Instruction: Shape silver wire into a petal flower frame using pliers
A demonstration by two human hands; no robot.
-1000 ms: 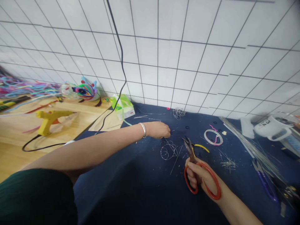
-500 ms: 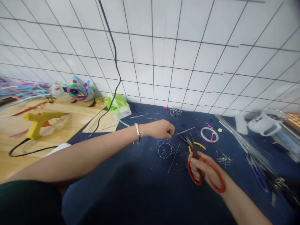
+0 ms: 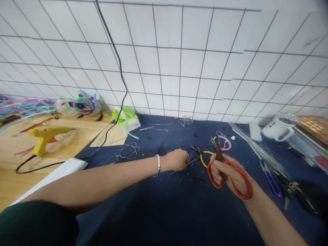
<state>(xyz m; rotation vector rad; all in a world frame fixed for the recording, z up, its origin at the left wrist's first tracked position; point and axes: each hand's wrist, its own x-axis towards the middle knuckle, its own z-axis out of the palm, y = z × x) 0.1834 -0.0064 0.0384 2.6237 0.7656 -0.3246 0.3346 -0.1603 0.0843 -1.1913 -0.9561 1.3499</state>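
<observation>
My left hand, a silver bangle on its wrist, is closed low over the dark blue cloth, with thin wire pieces sticking out beside its fingers. My right hand is wrapped round red-handled scissors, whose blades point up and slightly apart. Between the hands lie yellow-handled pliers. A looped wire shape rests beyond my left forearm. Behind the scissors is a clear ring coil with a pink strand.
At the right are long straight wires, purple-handled snips and a white mug. A tangled wire bundle sits near the wall. On the left are a yellow glue gun, a green packet and a black cable.
My left hand has moved lower towards the cloth, over scattered wire pieces. The looped wire shape now shows left of that hand. My right hand still holds the scissors, and the view has shifted.
</observation>
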